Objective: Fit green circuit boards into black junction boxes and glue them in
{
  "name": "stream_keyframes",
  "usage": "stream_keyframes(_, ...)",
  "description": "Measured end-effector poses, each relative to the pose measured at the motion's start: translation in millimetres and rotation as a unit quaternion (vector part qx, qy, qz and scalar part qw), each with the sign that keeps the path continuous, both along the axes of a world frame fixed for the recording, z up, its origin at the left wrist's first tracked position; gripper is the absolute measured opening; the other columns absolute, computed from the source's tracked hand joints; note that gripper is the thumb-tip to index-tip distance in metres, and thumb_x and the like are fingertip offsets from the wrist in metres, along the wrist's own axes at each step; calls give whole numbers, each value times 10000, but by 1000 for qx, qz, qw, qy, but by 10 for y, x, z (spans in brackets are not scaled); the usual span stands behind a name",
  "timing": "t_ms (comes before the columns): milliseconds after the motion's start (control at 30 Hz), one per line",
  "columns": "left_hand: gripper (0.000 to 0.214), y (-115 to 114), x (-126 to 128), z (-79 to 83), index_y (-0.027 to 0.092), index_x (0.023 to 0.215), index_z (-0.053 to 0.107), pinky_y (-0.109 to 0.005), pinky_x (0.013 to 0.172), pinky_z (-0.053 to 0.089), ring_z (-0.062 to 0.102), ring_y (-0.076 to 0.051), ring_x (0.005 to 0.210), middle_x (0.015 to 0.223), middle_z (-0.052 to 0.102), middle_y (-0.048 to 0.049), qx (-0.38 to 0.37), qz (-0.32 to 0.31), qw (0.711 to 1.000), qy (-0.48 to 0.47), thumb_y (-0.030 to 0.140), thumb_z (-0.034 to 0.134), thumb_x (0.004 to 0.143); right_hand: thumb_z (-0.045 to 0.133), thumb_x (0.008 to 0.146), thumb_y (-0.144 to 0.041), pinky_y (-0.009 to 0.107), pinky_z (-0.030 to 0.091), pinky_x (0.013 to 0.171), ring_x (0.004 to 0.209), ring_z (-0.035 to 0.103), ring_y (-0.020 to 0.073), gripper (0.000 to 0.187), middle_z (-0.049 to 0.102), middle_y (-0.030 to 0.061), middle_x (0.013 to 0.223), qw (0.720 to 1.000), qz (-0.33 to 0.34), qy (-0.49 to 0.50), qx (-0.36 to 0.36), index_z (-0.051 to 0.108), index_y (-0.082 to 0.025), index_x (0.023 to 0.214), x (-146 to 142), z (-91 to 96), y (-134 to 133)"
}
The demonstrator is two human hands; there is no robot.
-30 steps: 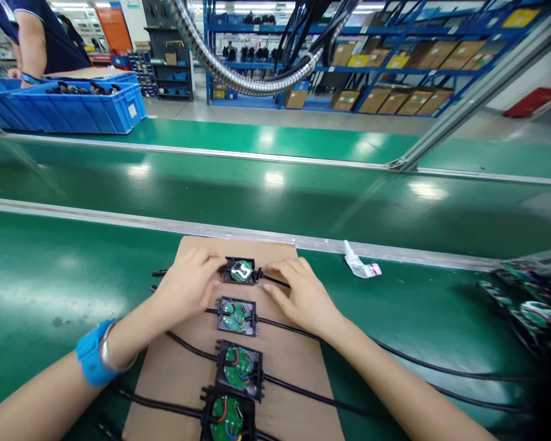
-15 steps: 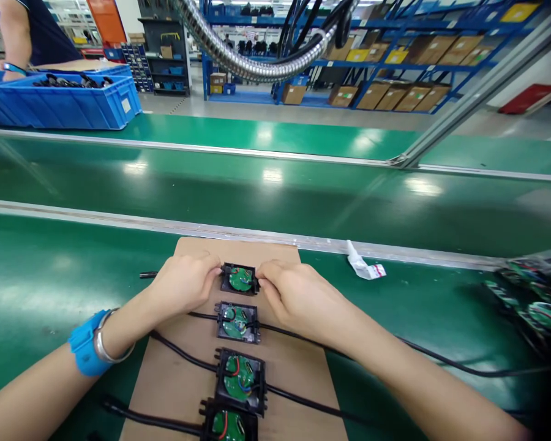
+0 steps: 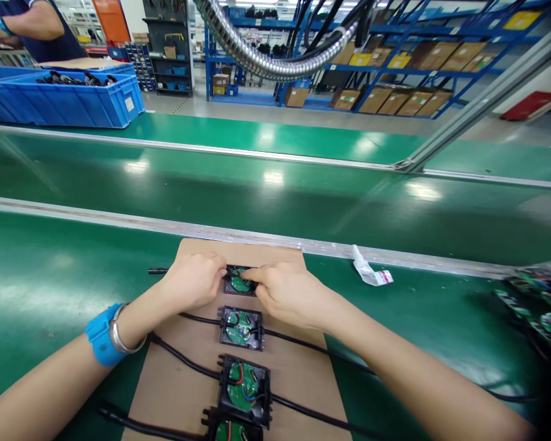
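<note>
A small black plastic box (image 3: 240,290) with a round green circuit board inside lies farthest up the cardboard sheet (image 3: 298,355). My left hand (image 3: 195,282) is closed at its left edge, pinching the black cable (image 3: 158,271) where it enters; the fingertips are partly hidden. From the right, my right hand (image 3: 287,291) reaches over the box edge, index finger on the board and thumb low at the side. Nearer to me sit a second open box (image 3: 241,328), a third box (image 3: 245,390) and a fourth box (image 3: 232,429), partly cut off, each with cables.
A crumpled white wrapper (image 3: 371,269) lies right of the cardboard. Several circuit boards (image 3: 542,306) are heaped at the far right. Behind the metal rail, blue crates (image 3: 73,101) stand near another person (image 3: 50,30). A metal conduit (image 3: 275,67) hangs overhead.
My right index finger has moved left from the box's right edge onto its board. My left hand stays at the left edge. The other person's arm has lifted from the crate.
</note>
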State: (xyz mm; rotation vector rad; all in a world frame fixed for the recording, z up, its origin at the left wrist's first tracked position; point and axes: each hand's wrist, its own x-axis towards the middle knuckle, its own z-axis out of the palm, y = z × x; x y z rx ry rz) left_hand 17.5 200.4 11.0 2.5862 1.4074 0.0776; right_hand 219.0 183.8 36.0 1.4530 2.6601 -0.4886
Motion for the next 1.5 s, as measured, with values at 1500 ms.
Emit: stream_keyframes(1500, 214, 65, 229, 207, 170, 809, 699, -337, 655, 484, 656, -271, 792, 851, 697, -107, -15, 58, 987, 148, 275, 513, 820, 443, 828, -223, 319, 396, 554, 732, 672, 289, 331, 720, 151, 840, 997, -55, 45, 15, 732, -163, 978, 10, -136, -139)
